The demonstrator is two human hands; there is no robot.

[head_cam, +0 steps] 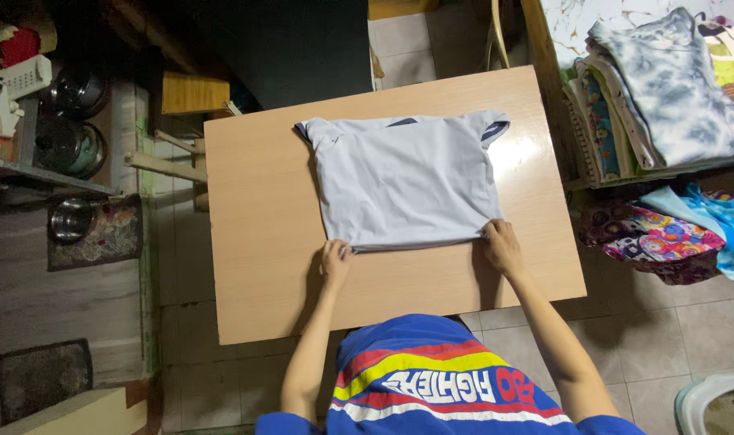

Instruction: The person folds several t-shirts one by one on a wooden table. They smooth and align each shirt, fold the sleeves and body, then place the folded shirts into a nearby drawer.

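Head view. Your left hand [334,262] pinches the near left corner of the pale shirt [407,177], and your right hand [504,246] pinches the near right corner. The shirt lies folded at the centre of the wooden table [254,266], its collar toward the top of the frame. Judged from its look, the cloth is light, soft and limp, so it is best held at the corners or along the folded edge. At upper right sits a stack of folded clothes [665,97]; a white basket [27,75] at upper left. No labels can be made out.

Soft matt cloth shirt [407,181], glossy smooth wood-look table [262,242]
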